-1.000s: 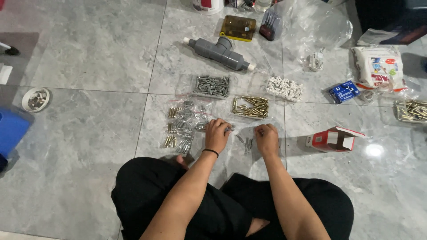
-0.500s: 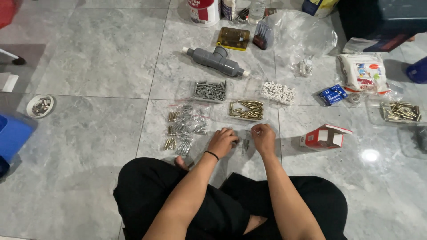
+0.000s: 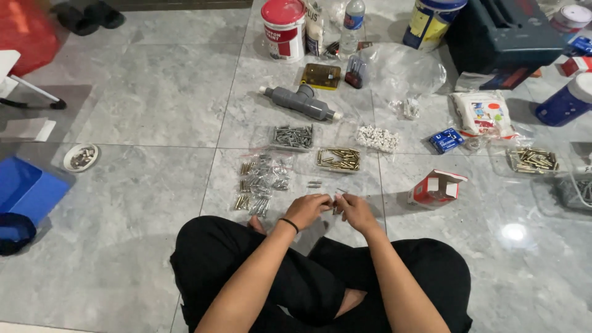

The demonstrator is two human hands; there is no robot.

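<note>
Head view: a grey pipe fitting (image 3: 300,102) lies far, with one red-lidded paint bucket (image 3: 283,28) beyond it. Two clear trays, grey screws (image 3: 293,136) and brass screws (image 3: 338,159), sit mid-floor. Left hand (image 3: 306,209) and right hand (image 3: 355,210) meet near the lap, fingers pinched together on a small fastener (image 3: 337,204).

Grey marbled floor tiles (image 3: 142,105) carry a grey plastic pipe fitting (image 3: 300,102), a white paint bucket with a red lid (image 3: 283,28) near the far edge, brass-coloured screws in a clear tray (image 3: 338,159), white plastic anchors (image 3: 377,138), a red-and-white carton (image 3: 435,187) and a blue folder (image 3: 28,191) at the left edge.
</note>
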